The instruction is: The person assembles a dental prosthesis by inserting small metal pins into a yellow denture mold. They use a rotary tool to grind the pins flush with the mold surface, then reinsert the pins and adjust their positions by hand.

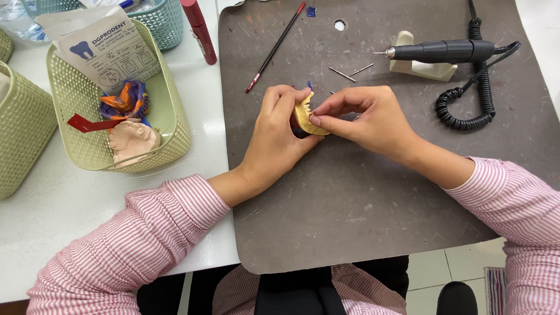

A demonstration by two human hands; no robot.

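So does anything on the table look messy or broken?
Nothing looks broken or spilled. The grey mat is scratched and stained, with a small hole near its top edge, and two thin metal bits lie loose on it. Both hands hold a yellow tooth model.

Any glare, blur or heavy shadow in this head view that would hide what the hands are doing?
Head view: lighting is even and soft; the white table shows mild sheen, no blown-out glare. Left hand and right hand are sharp, casting only faint shadows on the grey mat. The yellow dental cast is partly covered by fingers, not blurred. Slight wide-angle bowing at the edges.
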